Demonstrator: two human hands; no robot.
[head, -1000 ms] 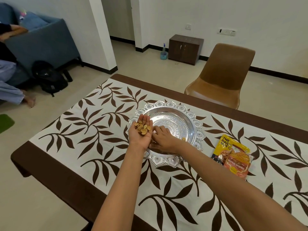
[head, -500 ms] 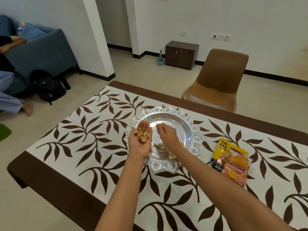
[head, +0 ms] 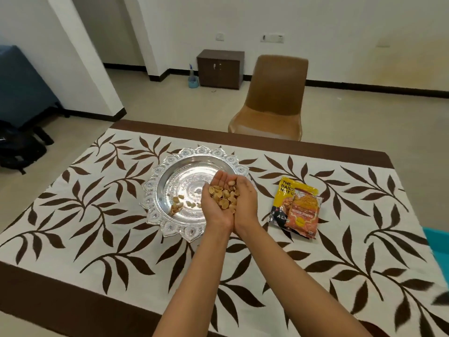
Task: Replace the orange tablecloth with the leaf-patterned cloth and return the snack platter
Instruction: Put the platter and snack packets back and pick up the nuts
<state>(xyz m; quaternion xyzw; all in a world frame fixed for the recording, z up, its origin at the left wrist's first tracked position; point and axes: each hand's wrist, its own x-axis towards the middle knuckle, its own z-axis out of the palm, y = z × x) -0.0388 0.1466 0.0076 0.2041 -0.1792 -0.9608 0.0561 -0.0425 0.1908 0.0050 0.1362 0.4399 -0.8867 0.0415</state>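
The white cloth with brown leaves [head: 97,215] covers the table. On it stands the silver snack platter [head: 170,224] with a scalloped rim. A few nut shells [head: 177,207] lie in its left part. My left hand [head: 216,210] and my right hand [head: 246,203] are pressed side by side, palms up, over the platter's right edge. Together they cup a heap of nut shells [head: 224,195].
Two snack packets [head: 297,210], one yellow and one orange, lie overlapped right of the platter. A brown chair [head: 274,98] stands at the table's far side. A dark cabinet [head: 220,68] stands by the back wall, a black bag [head: 19,149] on the floor left.
My right hand left the platter's bowl and joined my left hand, so both now cup a larger heap of shells. My view swung to the right.
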